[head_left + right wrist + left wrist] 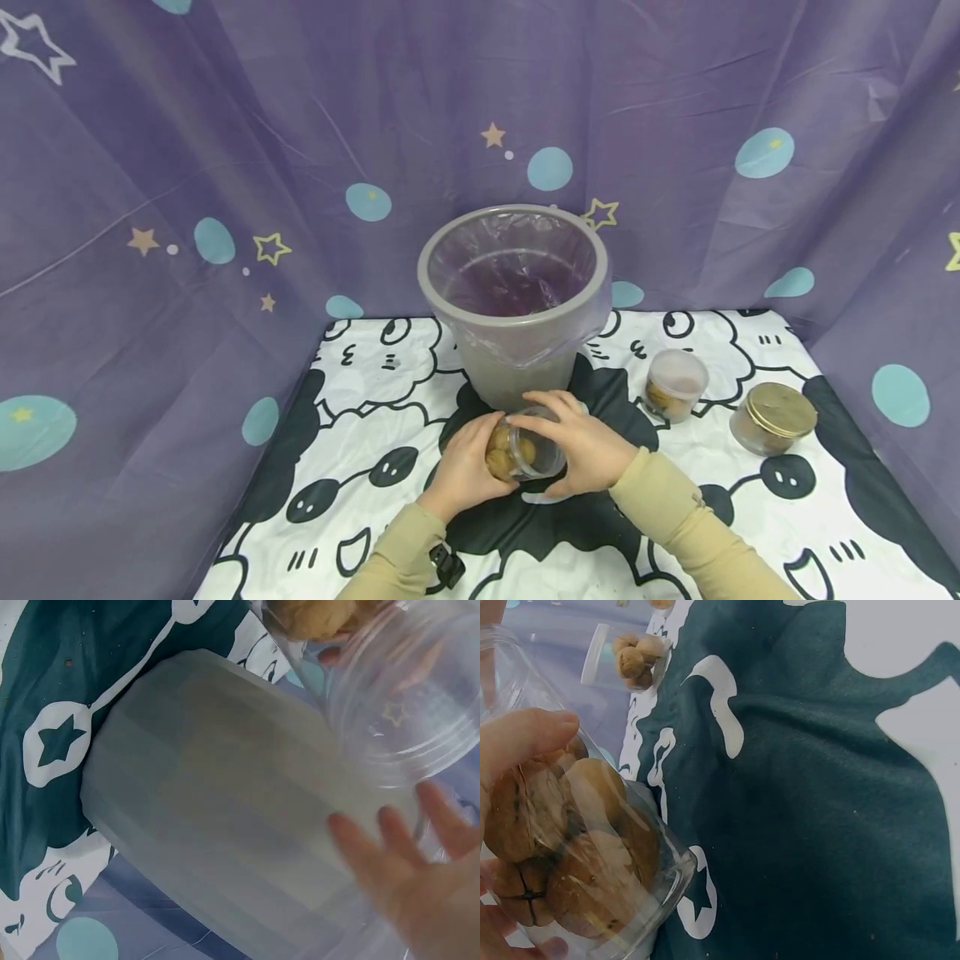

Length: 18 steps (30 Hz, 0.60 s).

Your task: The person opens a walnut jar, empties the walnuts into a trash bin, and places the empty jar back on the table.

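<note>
A clear jar (500,450) with several walnuts (592,877) lies tilted in my left hand (470,467), its clear end towards the right. My left fingers and thumb curl round the jar's side. In the head view my right hand (581,446) reaches round the clear end. The right wrist view shows right fingers (397,847) spread and fairly straight beside the ridged rim (390,761); the right thumb is hidden there. Whether the clear end is a bare mouth or has a see-through lid, I cannot tell.
A grey bin (517,367) with a clear liner stands just behind my hands. To the right are a jar with a whitish lid (678,372) and walnuts inside, and a jar with a gold lid (782,408). A purple curtain (420,100) hangs behind the patterned cloth (360,508).
</note>
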{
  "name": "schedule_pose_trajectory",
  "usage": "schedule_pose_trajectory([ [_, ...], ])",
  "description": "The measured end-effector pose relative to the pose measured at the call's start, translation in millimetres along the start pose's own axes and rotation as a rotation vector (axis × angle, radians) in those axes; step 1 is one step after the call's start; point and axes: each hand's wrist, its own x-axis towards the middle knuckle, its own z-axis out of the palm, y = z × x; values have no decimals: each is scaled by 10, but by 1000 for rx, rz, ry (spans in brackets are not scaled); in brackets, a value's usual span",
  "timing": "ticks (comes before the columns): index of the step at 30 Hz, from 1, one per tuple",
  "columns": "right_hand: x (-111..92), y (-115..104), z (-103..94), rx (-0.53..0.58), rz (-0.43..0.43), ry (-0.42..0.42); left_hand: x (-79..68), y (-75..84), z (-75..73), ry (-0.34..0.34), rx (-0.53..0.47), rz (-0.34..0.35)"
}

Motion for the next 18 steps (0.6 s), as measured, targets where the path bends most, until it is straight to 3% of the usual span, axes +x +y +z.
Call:
schedule_pose_trajectory([
  [7, 23, -20, -23, 35, 204, 98, 39, 3, 21, 13, 31, 25],
  [13, 42, -53, 14, 19, 341, 63, 80, 12, 18, 18, 52, 30],
  [18, 43, -63, 55, -15, 378, 49, 88, 2, 13, 7, 61, 34],
])
